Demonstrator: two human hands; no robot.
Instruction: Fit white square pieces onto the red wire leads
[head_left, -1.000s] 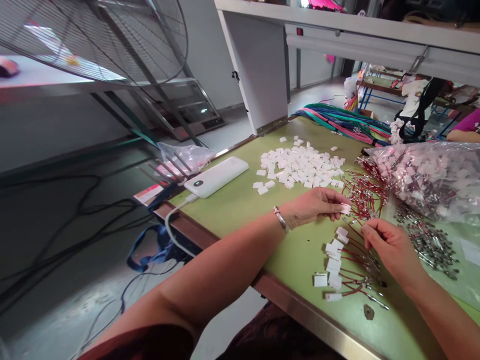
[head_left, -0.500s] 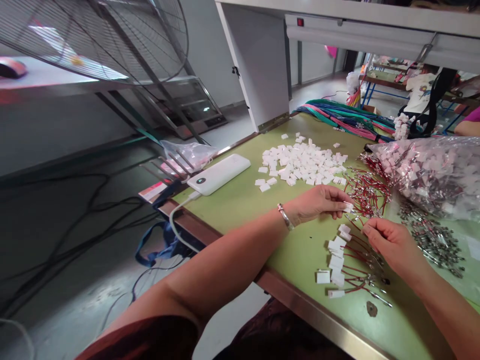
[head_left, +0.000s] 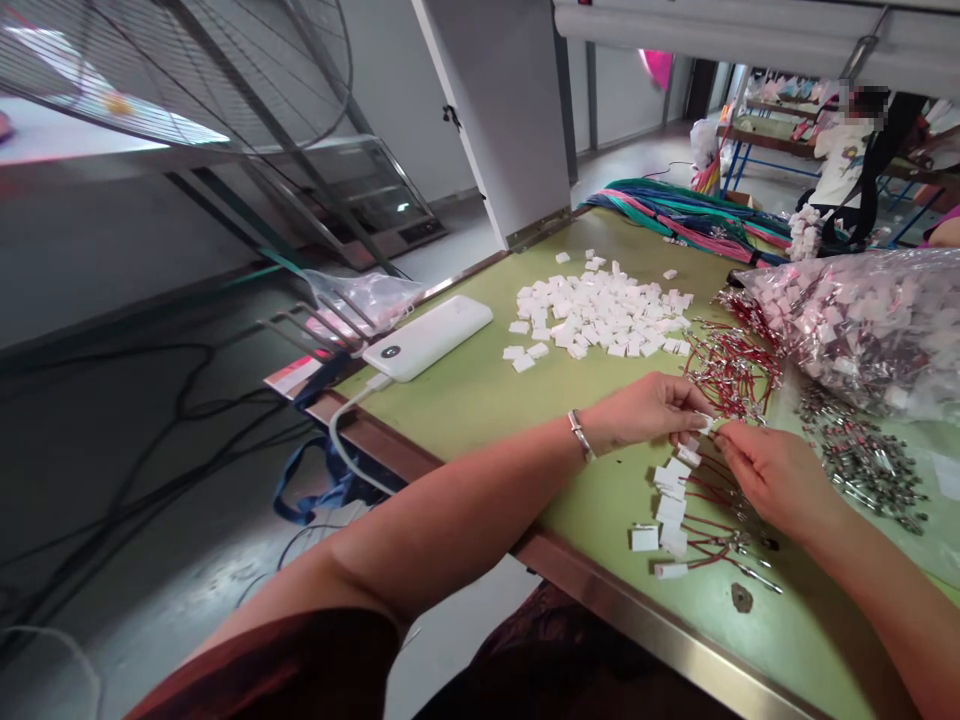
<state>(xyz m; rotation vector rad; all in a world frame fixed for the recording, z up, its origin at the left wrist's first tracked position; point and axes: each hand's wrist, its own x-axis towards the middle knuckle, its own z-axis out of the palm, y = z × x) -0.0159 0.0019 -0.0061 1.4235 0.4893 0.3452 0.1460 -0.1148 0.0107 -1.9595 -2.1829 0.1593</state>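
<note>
My left hand [head_left: 658, 412] pinches a small white plastic connector housing [head_left: 705, 425] between thumb and fingers. The fingertips of my right hand [head_left: 776, 475] are closed right against it, on what looks like a thin red wire, mostly hidden by the fingers. Below the hands lies a row of white housings with red wires [head_left: 671, 510] fitted, their metal ends pointing right. Just beyond my fingers spreads a tangle of red wires with metal terminals [head_left: 731, 370].
Loose white housings [head_left: 600, 310] are heaped mid-table. A clear bag of white parts [head_left: 877, 330] and a pile of metal parts [head_left: 862, 455] lie at the right. A white power bank [head_left: 431, 338] with a cable sits by the left edge. Bundled coloured wires [head_left: 675, 220] lie behind.
My right hand has moved left and up, bringing its fingertips from apart to meeting the housing in my left hand. The camera view has shifted slightly.
</note>
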